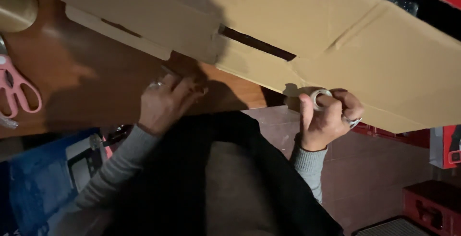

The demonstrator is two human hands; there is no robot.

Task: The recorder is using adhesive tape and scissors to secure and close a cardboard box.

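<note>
A large flattened cardboard box (297,29) lies across a brown wooden table (86,87) and sticks out past its edge. My left hand (165,102) rests at the box's lower edge, fingers curled against the cardboard, a ring on one finger. My right hand (326,116) grips a roll of clear tape (318,96) just under the overhanging part of the box. Both sleeves are grey.
Pink-handled scissors (17,92) lie at the table's left. A brown tape roll (17,5) sits at the top left. Red crates (432,202) stand on the tiled floor at the right. A blue bag (38,183) is at the lower left.
</note>
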